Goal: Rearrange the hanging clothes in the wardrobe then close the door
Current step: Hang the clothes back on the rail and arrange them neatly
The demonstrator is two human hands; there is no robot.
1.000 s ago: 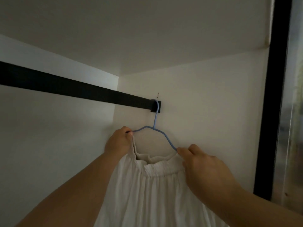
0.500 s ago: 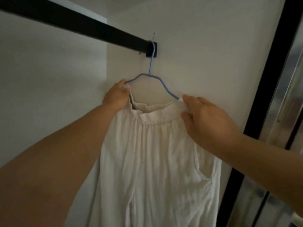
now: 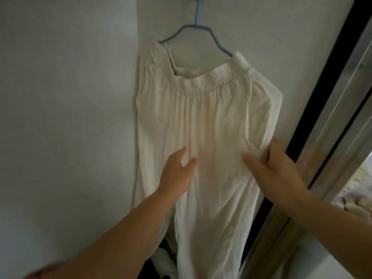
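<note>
Garments on hangers: one, a white skirt (image 3: 203,125)
Hangers: one, a blue hanger (image 3: 196,27)
Hands: two, the left hand (image 3: 177,174) and the right hand (image 3: 275,168)
Wardrobe door frames: one, a black door frame (image 3: 314,109)

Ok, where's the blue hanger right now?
In the head view, the blue hanger is top centre, hooked at the frame's upper edge, carrying the white garment by its waistband, left of the dark door frame.

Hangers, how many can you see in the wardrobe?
1. The blue hanger hangs at the top, against the wardrobe's side wall, holding the white garment. The rail runs out of view to the left, so others may be hidden.
</note>
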